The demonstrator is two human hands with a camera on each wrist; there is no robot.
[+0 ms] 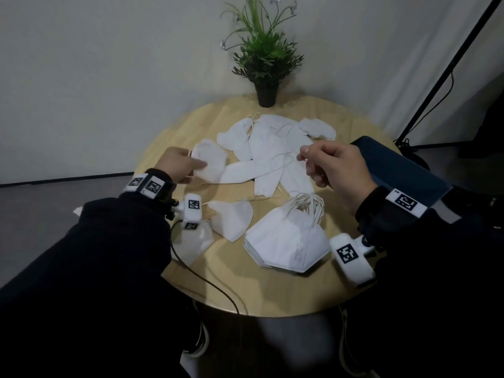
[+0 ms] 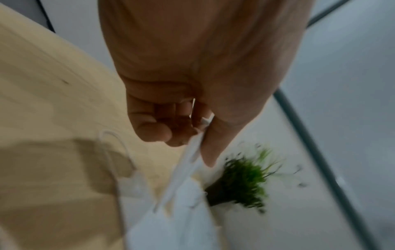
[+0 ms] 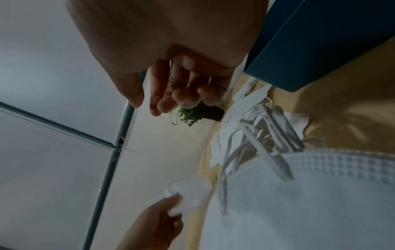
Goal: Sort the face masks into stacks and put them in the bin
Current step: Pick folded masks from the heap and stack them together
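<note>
Round wooden table (image 1: 272, 290) – blue bin (image 1: 395, 170) at its right edge, loose masks (image 1: 275, 148) mid-table, neat stack (image 1: 286, 241) near front. Left hand (image 1: 178, 165) pinches a small mask (image 1: 210, 159) – right hand (image 1: 335, 167) hovers over the pile, fingers loosely curled, holding nothing.

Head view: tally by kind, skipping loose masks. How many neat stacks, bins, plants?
Neat stack of white folded face masks: 1
Dark blue rectangular bin: 1
Green potted plant in a black pot: 1
Total: 3
</note>
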